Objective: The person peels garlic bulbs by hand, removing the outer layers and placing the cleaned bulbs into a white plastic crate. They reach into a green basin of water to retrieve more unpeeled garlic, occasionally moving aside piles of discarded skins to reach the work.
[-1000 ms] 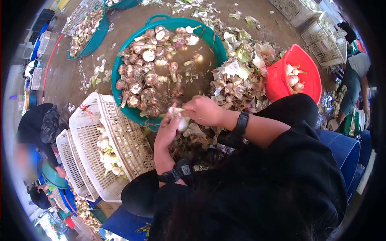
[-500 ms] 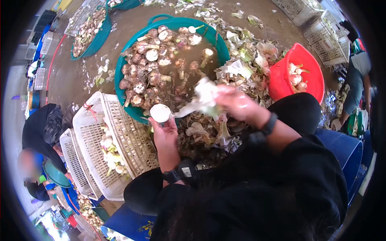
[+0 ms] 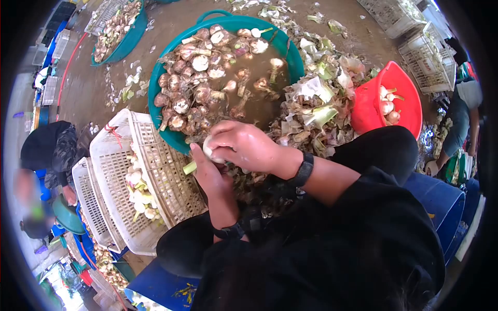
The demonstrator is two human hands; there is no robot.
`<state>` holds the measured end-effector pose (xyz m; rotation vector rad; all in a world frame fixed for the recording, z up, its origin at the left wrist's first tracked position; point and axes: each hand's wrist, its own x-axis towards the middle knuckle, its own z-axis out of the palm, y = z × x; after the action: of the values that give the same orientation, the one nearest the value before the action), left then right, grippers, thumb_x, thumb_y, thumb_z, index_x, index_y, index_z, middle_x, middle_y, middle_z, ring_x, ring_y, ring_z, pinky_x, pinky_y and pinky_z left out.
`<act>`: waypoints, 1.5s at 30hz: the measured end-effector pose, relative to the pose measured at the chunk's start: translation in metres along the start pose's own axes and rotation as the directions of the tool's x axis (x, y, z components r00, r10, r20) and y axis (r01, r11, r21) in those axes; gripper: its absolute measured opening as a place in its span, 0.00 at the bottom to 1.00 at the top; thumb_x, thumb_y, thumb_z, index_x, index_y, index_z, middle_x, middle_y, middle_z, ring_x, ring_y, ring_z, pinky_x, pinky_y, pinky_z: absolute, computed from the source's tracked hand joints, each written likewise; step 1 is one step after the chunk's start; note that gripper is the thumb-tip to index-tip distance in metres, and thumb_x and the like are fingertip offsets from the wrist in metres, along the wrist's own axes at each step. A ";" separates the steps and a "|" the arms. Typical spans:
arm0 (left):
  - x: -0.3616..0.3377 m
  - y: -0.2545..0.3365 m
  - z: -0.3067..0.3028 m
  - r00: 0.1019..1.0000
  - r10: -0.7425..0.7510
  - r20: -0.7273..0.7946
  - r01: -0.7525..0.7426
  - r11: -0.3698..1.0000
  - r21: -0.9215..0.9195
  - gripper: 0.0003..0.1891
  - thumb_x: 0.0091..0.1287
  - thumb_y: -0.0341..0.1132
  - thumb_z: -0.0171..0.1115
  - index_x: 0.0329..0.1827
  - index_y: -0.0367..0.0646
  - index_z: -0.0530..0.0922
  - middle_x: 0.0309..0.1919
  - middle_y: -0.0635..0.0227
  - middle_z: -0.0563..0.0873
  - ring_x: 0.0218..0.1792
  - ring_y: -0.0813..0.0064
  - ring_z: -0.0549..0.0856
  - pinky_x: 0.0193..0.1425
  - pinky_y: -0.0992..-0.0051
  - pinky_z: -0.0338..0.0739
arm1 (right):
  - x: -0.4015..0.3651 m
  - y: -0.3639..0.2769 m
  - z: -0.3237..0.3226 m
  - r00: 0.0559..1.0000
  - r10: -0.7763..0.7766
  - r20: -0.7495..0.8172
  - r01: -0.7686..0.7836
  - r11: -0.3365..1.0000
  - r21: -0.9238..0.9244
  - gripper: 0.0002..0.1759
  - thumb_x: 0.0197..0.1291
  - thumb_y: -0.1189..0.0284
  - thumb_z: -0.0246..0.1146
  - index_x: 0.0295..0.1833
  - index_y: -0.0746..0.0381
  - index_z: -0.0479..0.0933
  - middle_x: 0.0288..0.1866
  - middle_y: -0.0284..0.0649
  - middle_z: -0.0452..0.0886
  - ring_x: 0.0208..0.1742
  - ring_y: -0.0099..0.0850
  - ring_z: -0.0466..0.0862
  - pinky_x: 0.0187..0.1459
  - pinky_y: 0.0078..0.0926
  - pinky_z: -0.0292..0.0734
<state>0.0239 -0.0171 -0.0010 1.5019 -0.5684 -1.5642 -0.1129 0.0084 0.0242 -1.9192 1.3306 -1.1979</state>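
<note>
A white garlic bulb is between my two hands, its cut green stem poking out at the lower left. My left hand is closed around it from below. Curled over its top and right side are the fingers of my right hand, which hide much of the bulb. Just beyond my hands stands a green tub of muddy water, heaped with unpeeled garlic bulbs. Peeled skins and leaves lie piled to its right.
White plastic crates stand at my left, one holding peeled garlic. A red bucket with several peeled bulbs sits at my right. Another green tub of garlic is at the far left. Co-workers are at both sides.
My right hand has come left and down from over the skin pile, without the loose skin it was pulling, and now grips the bulb. The bulb's white face is now mostly covered.
</note>
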 end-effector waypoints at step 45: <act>0.023 -0.005 0.001 0.883 -0.114 0.455 -0.154 0.846 0.511 0.19 0.64 0.42 0.58 0.50 0.35 0.76 0.32 0.75 0.77 0.31 0.87 0.71 0.36 0.83 0.68 | -0.042 0.045 0.006 0.993 0.115 0.001 -0.113 0.980 -0.164 0.07 0.46 0.68 0.62 0.24 0.60 0.77 0.25 0.42 0.79 0.26 0.39 0.79 0.33 0.36 0.74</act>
<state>0.0235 -0.0338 -0.0182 1.4838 -1.4010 -1.8610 -0.1340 0.0295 -0.0303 -1.9282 1.5537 -1.0502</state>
